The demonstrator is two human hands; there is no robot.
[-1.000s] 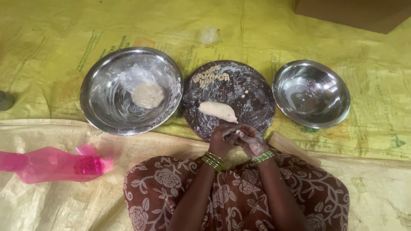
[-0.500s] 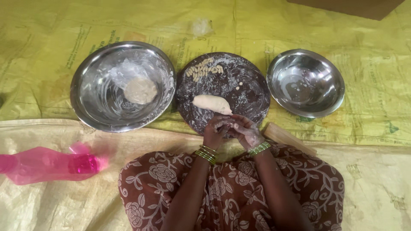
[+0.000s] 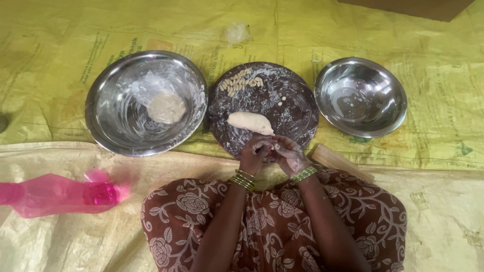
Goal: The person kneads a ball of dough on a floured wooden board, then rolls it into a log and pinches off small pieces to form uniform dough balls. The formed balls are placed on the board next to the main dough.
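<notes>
From the head view we take the round dark floured board (image 3: 292, 108) as our landmark. At its near edge our left hand (image 3: 253, 157) and right hand (image 3: 288, 155) meet, fingertips pressed together in a narrow grip; whether anything is pinched between them we cannot tell. Just beyond the hands, on the board's middle, lies the pale oblong piece of dough (image 3: 250, 122), apart from the fingers. At the board's far rim sits a cluster of small pale nuts (image 3: 241, 84). Left of the board stands a large steel bowl (image 3: 108, 118) holding a round dough lump (image 3: 166, 107); right of it, a smaller steel bowl (image 3: 388, 90). A wooden rolling pin (image 3: 342, 162) lies near the board's right edge. Everything rests on a yellow printed plastic sheet (image 3: 443, 141) on the floor. A pink plastic bottle (image 3: 55, 194) lies well to the left.
</notes>
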